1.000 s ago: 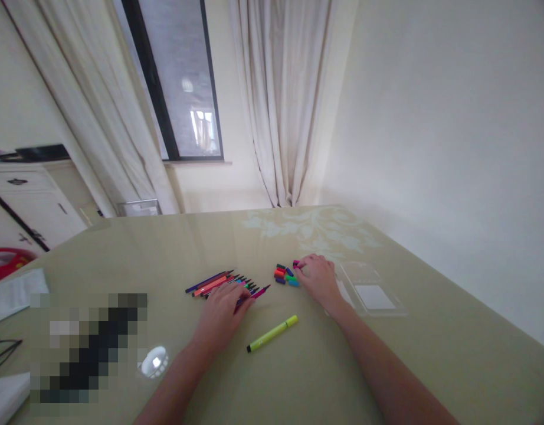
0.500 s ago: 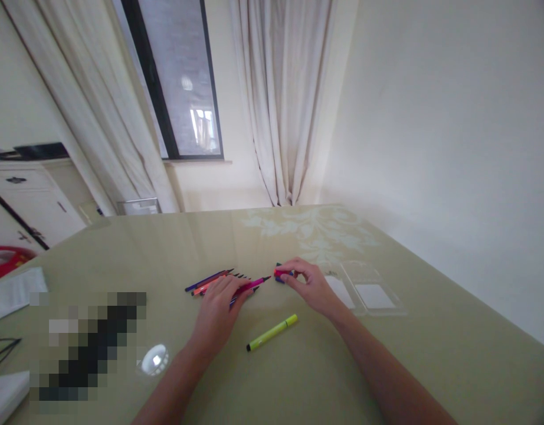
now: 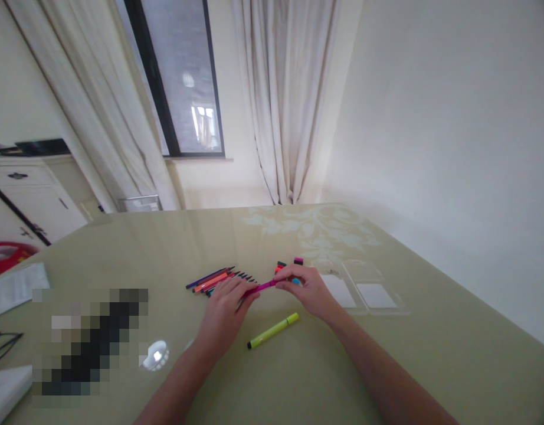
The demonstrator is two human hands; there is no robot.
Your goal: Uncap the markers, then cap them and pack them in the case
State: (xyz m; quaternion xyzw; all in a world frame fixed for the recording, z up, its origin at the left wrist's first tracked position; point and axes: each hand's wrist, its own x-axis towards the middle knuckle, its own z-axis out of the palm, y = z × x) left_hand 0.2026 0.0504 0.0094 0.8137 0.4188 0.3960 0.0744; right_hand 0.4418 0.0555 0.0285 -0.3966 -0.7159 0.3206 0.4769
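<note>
Pink pen (image 3: 266, 286) is pinched in closed fingers by left hand (image 3: 226, 304) and right hand (image 3: 311, 290); yellow pen (image 3: 273, 332) is capped, other pens (image 3: 210, 281) uncapped.

Pen pile (image 3: 210, 280) on worktop (image 3: 431, 366), left of caps (image 3: 298, 261); case (image 3: 363, 273) right of caps. Held pen (image 3: 266, 285) spans left hand (image 3: 228, 302) to right hand (image 3: 306, 290); loose pen (image 3: 273, 330) in front. Window (image 3: 187, 53) behind worktop.

No legible lettering. A dark mark on the clear case (image 3: 364, 273), right of centre, and any print on the yellow marker (image 3: 273, 331), lower centre, are too small to read.
</note>
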